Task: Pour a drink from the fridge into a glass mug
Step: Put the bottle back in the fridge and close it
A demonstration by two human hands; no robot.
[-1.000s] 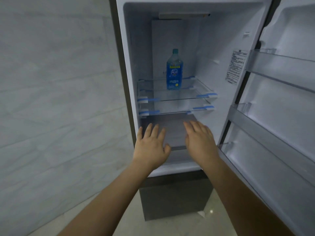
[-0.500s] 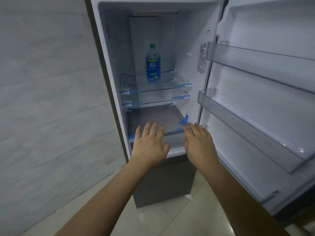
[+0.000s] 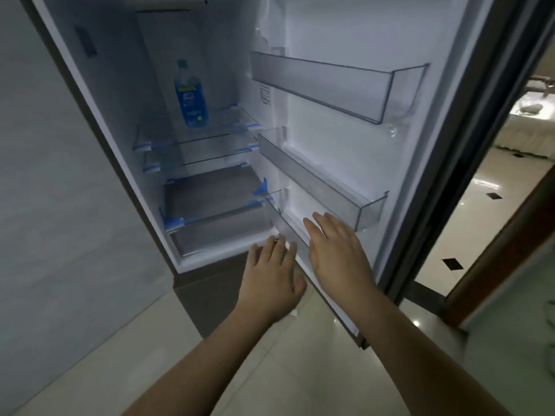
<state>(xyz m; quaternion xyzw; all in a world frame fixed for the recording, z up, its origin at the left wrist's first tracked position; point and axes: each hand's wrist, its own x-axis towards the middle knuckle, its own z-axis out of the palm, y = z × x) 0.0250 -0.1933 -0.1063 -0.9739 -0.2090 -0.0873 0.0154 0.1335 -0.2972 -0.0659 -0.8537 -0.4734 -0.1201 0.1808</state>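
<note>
The fridge [image 3: 126, 163] stands open. A blue drink bottle [image 3: 191, 96] with a teal cap stands upright on its upper glass shelf [image 3: 210, 132], alone there. My left hand [image 3: 271, 277] is held out flat, fingers straight, in front of the fridge's lower edge, holding nothing. My right hand [image 3: 338, 250] is also flat and empty, over the lowest part of the open door [image 3: 345, 151]. Both hands are well below the bottle. No glass mug is in view.
The door swings out to the right with clear door bins [image 3: 330, 85], all without contents. A grey wall [image 3: 45, 205] runs along the left. Glossy tiled floor [image 3: 480, 211] shows through a doorway at right, with a wooden door frame [image 3: 504, 250].
The view has swung to the right and downward, so the door now fills the middle. Both hands shifted right relative to the fridge; they remain flat and empty.
</note>
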